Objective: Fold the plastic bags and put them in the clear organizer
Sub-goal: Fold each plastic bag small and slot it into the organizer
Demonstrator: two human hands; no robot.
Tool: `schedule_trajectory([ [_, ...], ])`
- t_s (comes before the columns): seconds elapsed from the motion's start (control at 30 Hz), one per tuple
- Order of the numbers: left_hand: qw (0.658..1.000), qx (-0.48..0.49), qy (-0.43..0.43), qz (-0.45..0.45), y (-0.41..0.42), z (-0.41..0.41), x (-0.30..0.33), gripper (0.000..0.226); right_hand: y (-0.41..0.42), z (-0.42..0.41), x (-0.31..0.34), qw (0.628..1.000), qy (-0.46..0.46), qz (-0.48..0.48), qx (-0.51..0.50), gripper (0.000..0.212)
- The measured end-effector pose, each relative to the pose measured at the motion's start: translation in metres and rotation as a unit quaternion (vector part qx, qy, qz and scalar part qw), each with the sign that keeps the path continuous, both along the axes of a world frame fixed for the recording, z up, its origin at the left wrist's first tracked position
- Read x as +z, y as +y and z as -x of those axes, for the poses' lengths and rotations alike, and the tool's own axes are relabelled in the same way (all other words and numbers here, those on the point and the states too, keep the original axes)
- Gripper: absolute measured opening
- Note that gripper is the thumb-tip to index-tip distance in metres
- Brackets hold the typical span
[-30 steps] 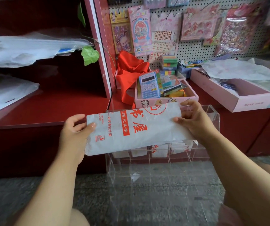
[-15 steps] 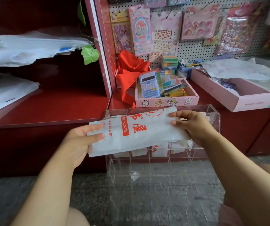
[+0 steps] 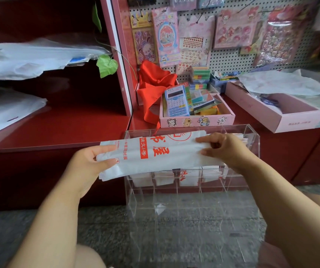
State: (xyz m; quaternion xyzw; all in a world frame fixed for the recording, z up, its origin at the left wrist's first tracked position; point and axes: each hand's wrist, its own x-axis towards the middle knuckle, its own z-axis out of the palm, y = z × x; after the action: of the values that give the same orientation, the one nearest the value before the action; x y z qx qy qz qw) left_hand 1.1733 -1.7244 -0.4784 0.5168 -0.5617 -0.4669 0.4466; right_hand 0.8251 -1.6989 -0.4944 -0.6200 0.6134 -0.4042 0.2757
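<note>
A white plastic bag point(image 3: 167, 155) with red print, already folded into a long strip, is held level just above the clear organizer point(image 3: 192, 192). The left hand point(image 3: 89, 163) pinches its left end and the right hand point(image 3: 225, 149) grips the right end with curled fingers. Several folded bags point(image 3: 186, 177) already sit in the far compartments; nearer compartments look unfilled. This strip seems to need further folding before it goes in.

Single head view — forward and down, close over the hands point(image 3: 223, 149).

Matt white plastic bag point(image 3: 161, 155); glossy clear acrylic organizer point(image 3: 252, 144).
</note>
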Motion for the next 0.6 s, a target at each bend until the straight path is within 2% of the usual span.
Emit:
schedule_trajectory([
  [0.23,0.975,0.006,-0.214,0.062,-0.002,-0.007,0.006,0.023,-0.002,-0.003,-0.002,0.995,0.097,0.009,-0.011,0.022],
  [0.4,0.944,-0.001,-0.313,0.106,-0.004,-0.005,0.022,0.007,-0.005,-0.002,-0.006,0.996,0.086,-0.014,-0.028,0.013],
  [0.47,0.936,-0.001,-0.331,0.123,-0.005,-0.003,0.031,0.011,-0.004,-0.002,-0.006,0.994,0.099,-0.036,-0.018,0.005],
  [0.53,0.936,0.003,-0.327,0.131,-0.007,0.001,0.039,0.012,-0.004,-0.001,-0.009,0.992,0.11,-0.064,-0.003,0.012],
  [0.6,0.956,-0.002,-0.266,0.122,-0.008,0.006,0.05,0.009,-0.003,-0.001,-0.013,0.989,0.112,-0.101,0.011,0.017],
])
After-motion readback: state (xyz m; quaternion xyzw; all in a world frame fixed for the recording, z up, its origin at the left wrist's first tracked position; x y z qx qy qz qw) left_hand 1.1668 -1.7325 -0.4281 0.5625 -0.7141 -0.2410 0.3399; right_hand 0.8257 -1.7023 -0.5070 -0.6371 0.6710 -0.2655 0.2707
